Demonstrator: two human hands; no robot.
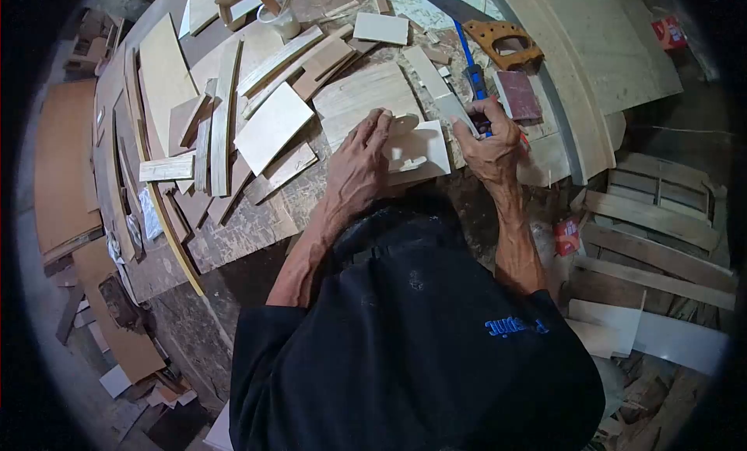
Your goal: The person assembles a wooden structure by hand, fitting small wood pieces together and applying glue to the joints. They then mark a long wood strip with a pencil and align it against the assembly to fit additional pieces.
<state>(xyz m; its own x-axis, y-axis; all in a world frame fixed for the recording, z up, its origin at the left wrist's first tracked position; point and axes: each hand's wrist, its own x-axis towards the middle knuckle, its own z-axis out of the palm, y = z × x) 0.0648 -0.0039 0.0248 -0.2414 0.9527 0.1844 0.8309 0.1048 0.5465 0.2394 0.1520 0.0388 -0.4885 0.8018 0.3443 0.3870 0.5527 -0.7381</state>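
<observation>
My left hand (359,157) is closed at the left side of a small pale wooden piece (429,149), its fingers pressed together on the edge. Curved cut-outs or shadows show on that piece, near the bench's front edge. Behind it lies a wider light board (366,97). To the right, my right hand (490,146) is closed, thumb and fingers curled around something dark, mostly hidden; I cannot tell what it is. Its thumb is right at the near end of a narrow flat strip (445,97). Just beyond the fingers lies a blue-and-black handled tool (474,77).
A handsaw with a wooden handle (506,45) and a dark red block (517,95) lie at the right. Wood offcuts (276,128) cover the bench's left half. A white cup (278,19) stands at the back. Slatted wooden frames (654,217) are at the lower right.
</observation>
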